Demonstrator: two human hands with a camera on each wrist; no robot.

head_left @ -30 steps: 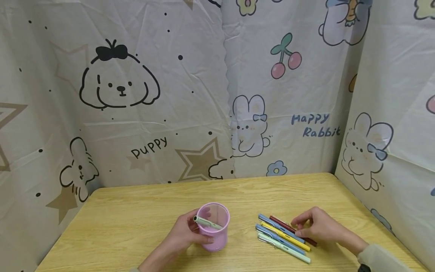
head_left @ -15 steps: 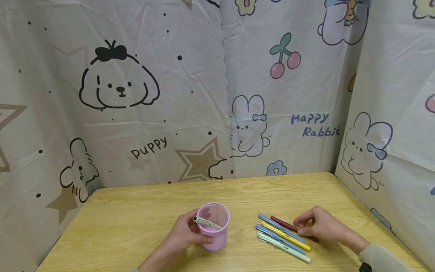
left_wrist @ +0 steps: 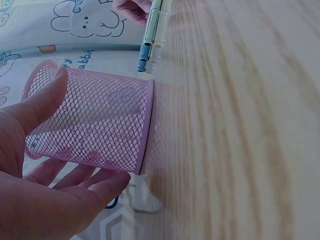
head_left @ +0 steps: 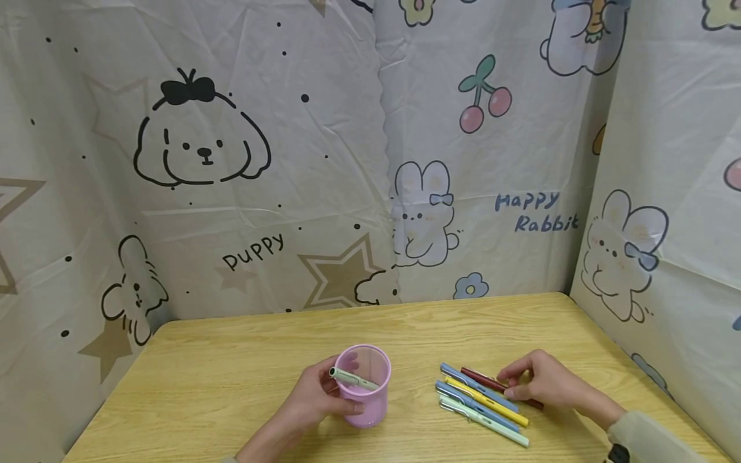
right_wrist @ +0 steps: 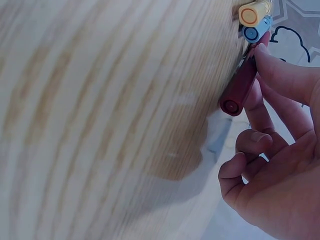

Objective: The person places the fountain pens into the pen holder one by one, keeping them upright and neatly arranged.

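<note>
My left hand (head_left: pixel 312 397) grips a pink mesh pen cup (head_left: pixel 370 410) by its left side, thumb in front. A pale green pen (head_left: pixel 356 380) leans inside it, its end over the rim. In the left wrist view the cup's base (left_wrist: pixel 145 127) stands on or very near the table. My right hand (head_left: pixel 547 386) pinches a dark red pen (right_wrist: pixel 242 85) between thumb and fingers, at the far side of a row of pens. Beside it lie a blue pen (head_left: pixel 454 372), a yellow pen (head_left: pixel 492 404), another blue pen (head_left: pixel 448 390) and a light green pen (head_left: pixel 500 431).
The wooden table (head_left: pixel 243 360) runs back to a printed cloth (head_left: pixel 330 193) hanging behind it, with more cloth along the left and right sides. A stretch of tabletop separates the cup from the pens.
The dark red pen has shifted slightly right, a little apart from the blue pen beside it, with my right hand on it. My left hand and the cup stay in place.
</note>
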